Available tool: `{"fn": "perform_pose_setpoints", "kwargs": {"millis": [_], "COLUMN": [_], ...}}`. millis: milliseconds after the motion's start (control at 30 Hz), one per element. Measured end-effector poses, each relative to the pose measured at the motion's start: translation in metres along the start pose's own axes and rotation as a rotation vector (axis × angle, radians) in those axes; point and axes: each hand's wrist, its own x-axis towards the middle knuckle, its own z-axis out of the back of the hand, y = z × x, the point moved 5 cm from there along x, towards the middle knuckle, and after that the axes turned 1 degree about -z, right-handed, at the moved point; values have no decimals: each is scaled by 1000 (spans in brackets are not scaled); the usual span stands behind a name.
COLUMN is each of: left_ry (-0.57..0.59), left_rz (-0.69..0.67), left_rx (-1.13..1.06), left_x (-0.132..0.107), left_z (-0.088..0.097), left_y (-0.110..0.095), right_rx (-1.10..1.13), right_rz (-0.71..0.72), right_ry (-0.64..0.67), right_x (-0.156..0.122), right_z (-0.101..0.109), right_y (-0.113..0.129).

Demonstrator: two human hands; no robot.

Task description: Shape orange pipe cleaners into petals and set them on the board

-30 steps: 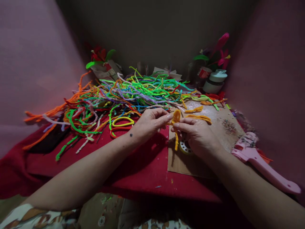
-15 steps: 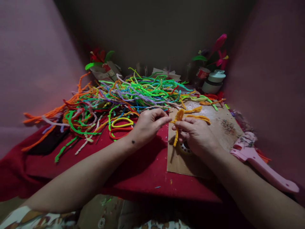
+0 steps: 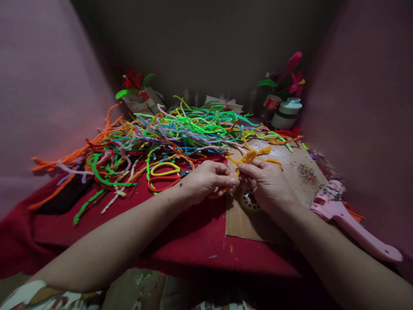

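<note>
An orange-yellow pipe cleaner piece (image 3: 248,157), bent into a petal-like loop with loose ends, is held up between both hands. My right hand (image 3: 266,178) pinches it near its middle, thumb on top. My left hand (image 3: 216,178) is closed on the end that points down toward me, thumb and fingers pressed together. Beneath my right hand a round tape roll (image 3: 250,200) with a dotted core lies on a cardboard sheet (image 3: 238,224), partly hidden. More orange-yellow pipe cleaner (image 3: 274,162) shows just behind my right hand.
A large tangle of coloured pipe cleaners (image 3: 190,125) covers the back of the red cloth (image 3: 180,241). Scissors (image 3: 165,169) with yellow and red handles lie left of my left hand. A pink glue gun (image 3: 355,226) is at right. Behind stand a capped bottle (image 3: 287,113) and pipe-cleaner flowers (image 3: 295,79).
My left hand has moved down and nearer, from the piece's left end to its lower end. The loop has tilted over to the right in my right hand.
</note>
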Motion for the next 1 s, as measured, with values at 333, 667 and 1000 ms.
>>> {"fn": "perform_pose_setpoints", "kwargs": {"millis": [333,667,1000], "left_ry": [-44,-25,-133], "left_rz": [-135,-97,-393], "left_rx": [138,175,696], "left_x": [-2,-2,-9], "left_z": [-7,-6,-6], "left_y": [-10,-7,-21], "right_rx": [87,120,192], "right_rz": [-18,-6,-36], "right_ry": [-79,-83,-96], "right_x": [2,4,6], "right_z": [4,7,9], "right_y": [-3,0,-1]}}
